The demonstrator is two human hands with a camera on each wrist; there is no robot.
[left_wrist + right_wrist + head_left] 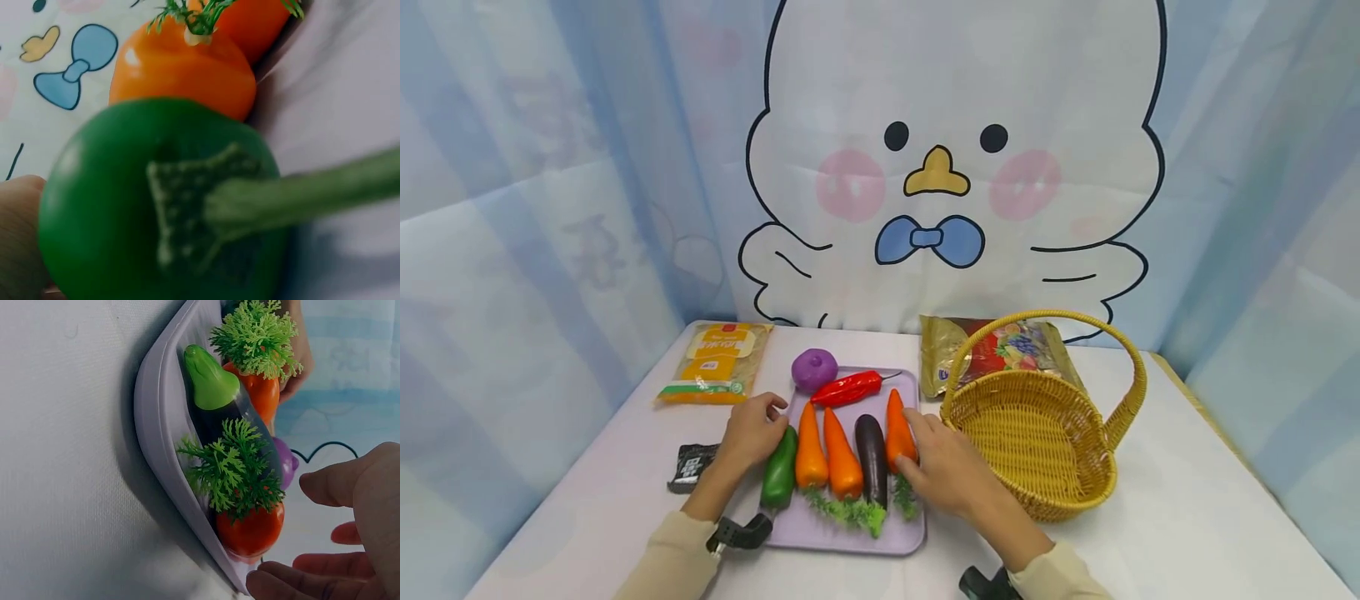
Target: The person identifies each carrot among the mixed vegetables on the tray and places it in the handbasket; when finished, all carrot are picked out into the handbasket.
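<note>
On a lilac tray [820, 540] lie a green pepper [779, 468], several orange carrots [842, 458] with leafy tops, a dark eggplant [872, 454] and a red chili pepper [850, 388]. A purple onion-like vegetable [814, 369] sits at the tray's far left corner. My left hand [754, 432] is at the tray's left side beside the green pepper, fingers loosely bent; whether it touches the pepper is unclear. My right hand [947, 467] reaches to the rightmost carrot [897, 433], thumb and fingers spread apart beside it. In the right wrist view that carrot's end [251, 531] shows near the fingertips.
A yellow woven basket [1030, 442] with a tall handle stands right of the tray. Behind it lies a gold and red packet [936, 350]. A yellow bag [715, 362] lies at the back left, a small black packet [691, 467] by the left forearm. Curtains surround the white table.
</note>
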